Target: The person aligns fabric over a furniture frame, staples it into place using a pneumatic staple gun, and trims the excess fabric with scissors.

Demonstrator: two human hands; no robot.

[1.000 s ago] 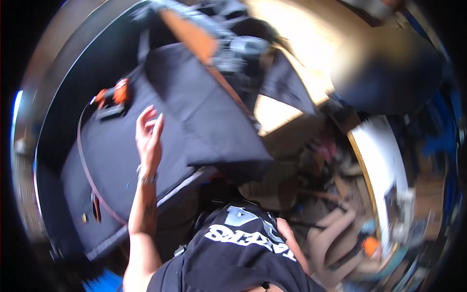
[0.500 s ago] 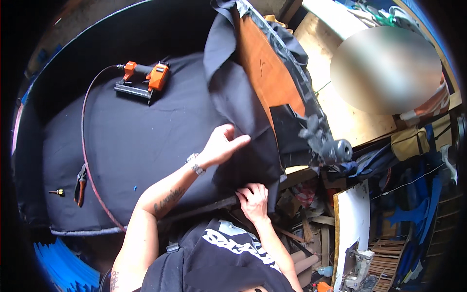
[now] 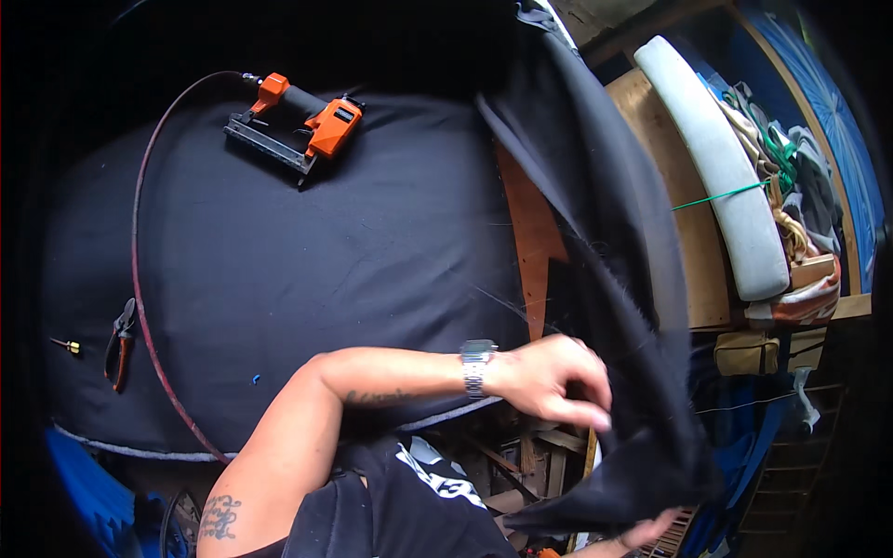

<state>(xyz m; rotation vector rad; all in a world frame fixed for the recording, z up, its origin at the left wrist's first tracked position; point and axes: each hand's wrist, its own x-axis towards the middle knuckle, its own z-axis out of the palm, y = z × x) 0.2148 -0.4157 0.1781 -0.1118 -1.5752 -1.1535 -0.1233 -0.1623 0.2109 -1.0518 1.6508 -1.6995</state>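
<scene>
Cloth [image 3: 619, 232] had just swung rightward to three o'clock, so only a narrow patch of orange board [image 3: 528, 219] stayed uncovered for us. Our left hand [image 3: 551, 377], near half past four, had its fingers loosely curled, half open, before the cloth; we could not tell if they gripped it. Our right hand [image 3: 646, 532], at five, was by the cloth's lower edge, fingers partly hidden, their hold unclear.

The black cloth [image 3: 623, 223] looks matt, the orange-cased staple gun [image 3: 327, 123] smooth and slightly glossy, the watch [image 3: 476, 369] shiny metal.
</scene>
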